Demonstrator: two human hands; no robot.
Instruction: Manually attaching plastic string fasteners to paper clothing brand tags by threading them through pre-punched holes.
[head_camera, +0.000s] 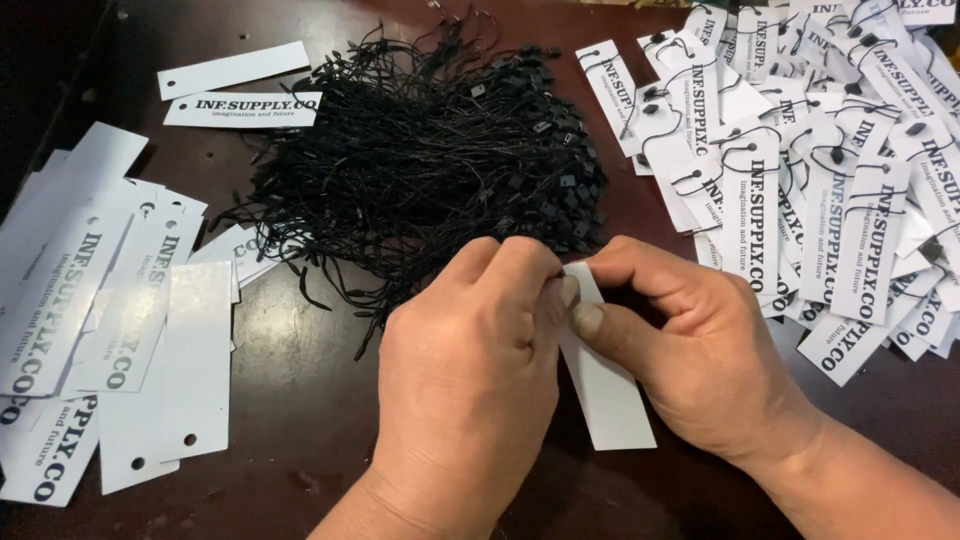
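Left hand (470, 370) and right hand (700, 350) pinch a white tag (610, 395) beside black strings (440, 150)

Counted on the desk (300, 400): one blank white tag (605, 385) held between two hands, the left hand (470, 370) and the right hand (700, 340). One tangled heap of black string fasteners (440, 150), individual pieces too many and too entangled to number. Two loose tags (240, 90) lying apart at upper left, one pile of unstrung tags (110, 320) at left and one pile of strung tags (820, 170) at right, both overlapping too heavily for an exact figure.
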